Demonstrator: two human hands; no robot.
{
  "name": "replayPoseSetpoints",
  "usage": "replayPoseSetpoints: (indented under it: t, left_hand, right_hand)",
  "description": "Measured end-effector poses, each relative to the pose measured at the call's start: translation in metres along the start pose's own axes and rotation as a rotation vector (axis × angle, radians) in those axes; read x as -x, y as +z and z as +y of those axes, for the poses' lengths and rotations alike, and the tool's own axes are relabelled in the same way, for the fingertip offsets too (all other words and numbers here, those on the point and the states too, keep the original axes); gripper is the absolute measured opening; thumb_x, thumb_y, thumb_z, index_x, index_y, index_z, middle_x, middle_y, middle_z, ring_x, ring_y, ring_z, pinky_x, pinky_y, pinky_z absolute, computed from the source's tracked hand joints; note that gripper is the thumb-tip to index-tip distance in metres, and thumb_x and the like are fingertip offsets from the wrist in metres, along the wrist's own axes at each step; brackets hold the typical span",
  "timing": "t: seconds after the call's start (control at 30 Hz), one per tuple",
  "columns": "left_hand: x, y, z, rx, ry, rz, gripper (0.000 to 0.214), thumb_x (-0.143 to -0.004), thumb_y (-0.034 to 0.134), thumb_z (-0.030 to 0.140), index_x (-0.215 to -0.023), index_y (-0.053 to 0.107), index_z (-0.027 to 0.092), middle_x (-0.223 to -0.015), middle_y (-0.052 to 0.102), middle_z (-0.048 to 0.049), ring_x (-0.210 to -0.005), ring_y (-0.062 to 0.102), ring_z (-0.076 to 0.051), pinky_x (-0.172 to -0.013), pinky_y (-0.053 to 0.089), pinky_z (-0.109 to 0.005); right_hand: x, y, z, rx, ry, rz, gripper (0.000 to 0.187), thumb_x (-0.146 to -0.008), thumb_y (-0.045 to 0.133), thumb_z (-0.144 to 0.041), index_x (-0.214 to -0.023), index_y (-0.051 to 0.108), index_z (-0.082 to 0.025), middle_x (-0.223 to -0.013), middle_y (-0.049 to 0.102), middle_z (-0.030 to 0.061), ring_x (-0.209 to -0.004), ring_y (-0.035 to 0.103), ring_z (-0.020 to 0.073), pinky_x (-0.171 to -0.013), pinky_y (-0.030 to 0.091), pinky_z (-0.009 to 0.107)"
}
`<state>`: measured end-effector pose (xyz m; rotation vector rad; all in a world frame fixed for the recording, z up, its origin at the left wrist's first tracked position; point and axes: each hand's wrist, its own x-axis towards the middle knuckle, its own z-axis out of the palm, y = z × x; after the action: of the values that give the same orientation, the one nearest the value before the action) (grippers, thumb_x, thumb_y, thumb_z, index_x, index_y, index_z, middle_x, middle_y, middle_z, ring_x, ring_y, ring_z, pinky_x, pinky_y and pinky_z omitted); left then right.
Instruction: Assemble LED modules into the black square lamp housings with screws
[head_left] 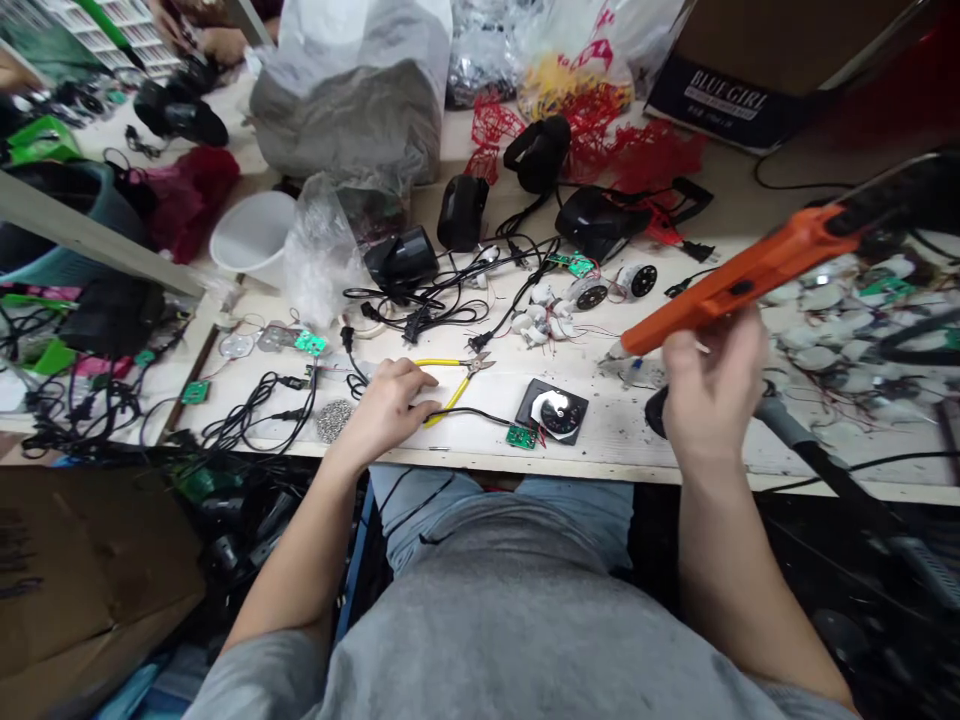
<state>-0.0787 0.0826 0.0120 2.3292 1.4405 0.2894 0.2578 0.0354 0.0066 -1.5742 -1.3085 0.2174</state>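
While the right hand (pixel 712 390) holds it aloft, fingers curled under its barrel, the orange-handled electric tool (pixel 739 282) lies along a long axis slanting from upper right to lower left, its pale tip (pixel 616 350) pointing down-left toward the workbench (pixel 675 458). Left hand (pixel 386 405): fingers laid over yellow-handled side cutters (pixel 450 398), jaws aimed right; firmness of hold cannot be told. Just right of that grip: green circuit board (pixel 521 436) on black wire, beside a black dial plate (pixel 551 410).
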Motion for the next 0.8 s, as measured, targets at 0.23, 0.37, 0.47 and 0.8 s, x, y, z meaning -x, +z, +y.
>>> replayPoseSetpoints:
  t: [0.23, 0.37, 0.47, 0.8]
  left_hand:
    - [0.019, -0.01, -0.019, 0.035, 0.103, -0.127, 0.019, -0.091, 0.067, 0.032, -0.102, 0.074, 0.019, -0.105, 0.07, -0.0082, -0.102, 0.061, -0.024, -0.095, 0.048, -0.041]
    - [0.019, -0.011, -0.022, 0.017, 0.137, -0.138, 0.011, -0.092, 0.063, 0.023, -0.09, 0.073, 0.018, -0.096, 0.072, -0.0073, -0.095, 0.063, -0.022, -0.091, 0.049, -0.038]
    - [0.019, -0.009, -0.023, 0.034, 0.15, -0.126, 0.014, -0.095, 0.059, 0.021, -0.088, 0.07, 0.017, -0.088, 0.072, -0.0056, -0.087, 0.065, -0.019, -0.085, 0.049, -0.033]
    - [0.032, -0.071, 0.017, 0.071, 0.287, 0.264, 0.016, -0.097, 0.056, 0.025, -0.09, 0.069, 0.018, -0.083, 0.068, -0.0034, -0.08, 0.064, -0.015, -0.076, 0.051, -0.028]
  right_hand:
    - [0.073, 0.005, -0.001, 0.08, -0.165, -0.407, 0.065, -0.086, 0.064, -0.028, -0.148, 0.043, -0.023, -0.125, 0.066, 0.0132, -0.115, 0.062, 0.0308, -0.093, 0.056, 0.05]
    - [0.072, 0.015, -0.002, 0.151, -0.264, -0.455, 0.064, -0.087, 0.06, -0.026, -0.149, 0.043, -0.02, -0.124, 0.067, 0.0138, -0.112, 0.061, 0.031, -0.098, 0.053, 0.05]
    - [0.067, 0.017, -0.003, 0.184, -0.327, -0.487, 0.062, -0.09, 0.059, -0.03, -0.148, 0.043, -0.017, -0.127, 0.066, 0.0167, -0.111, 0.061, 0.0332, -0.096, 0.052, 0.052]
    - [0.061, 0.013, -0.014, 0.077, -0.105, -0.333, 0.064, -0.08, 0.071, -0.039, -0.139, 0.055, -0.019, -0.115, 0.07, 0.0154, -0.098, 0.069, 0.0318, -0.092, 0.057, 0.056]
